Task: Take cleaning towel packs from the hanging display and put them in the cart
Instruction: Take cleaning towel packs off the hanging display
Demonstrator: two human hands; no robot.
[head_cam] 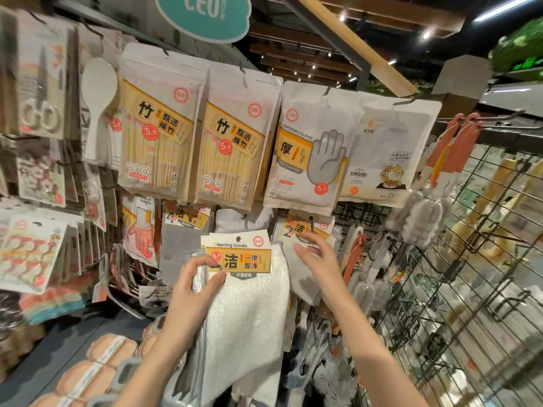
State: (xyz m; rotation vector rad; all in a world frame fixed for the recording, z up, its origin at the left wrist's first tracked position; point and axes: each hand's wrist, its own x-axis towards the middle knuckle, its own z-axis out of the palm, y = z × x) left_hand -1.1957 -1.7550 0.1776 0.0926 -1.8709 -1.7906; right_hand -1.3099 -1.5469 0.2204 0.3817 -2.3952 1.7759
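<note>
The left hand (191,284) pinches the cleaning towel pack (245,295) at its left edge, thumb on the front of the yellow card label, the other fingers curled behind the cloth. The pack is off its hook and held in front of the hanging display (205,160), its white towel drooping below the label; the lower corner runs out of sight behind the forearm. The right hand (316,254) is just right of the pack with fingers straight and slightly spread, holding nothing, its fingertips close to or against a second towel pack (305,230) hanging on its peg; contact cannot be told. A third towel pack (186,218) hangs above and left of the held pack, mostly covered by it.

Above the held pack hang two bamboo chopstick bags (160,133), side by side, and right of them one disposable gloves bag (311,148) and one white bag with a cartoon (388,154). Up and left of the pack, one household gloves bag (141,227) is half hidden. Far left, the carded goods are blurred. Right of the pack stands a wire rack (458,289); its contents are hard to make out.
</note>
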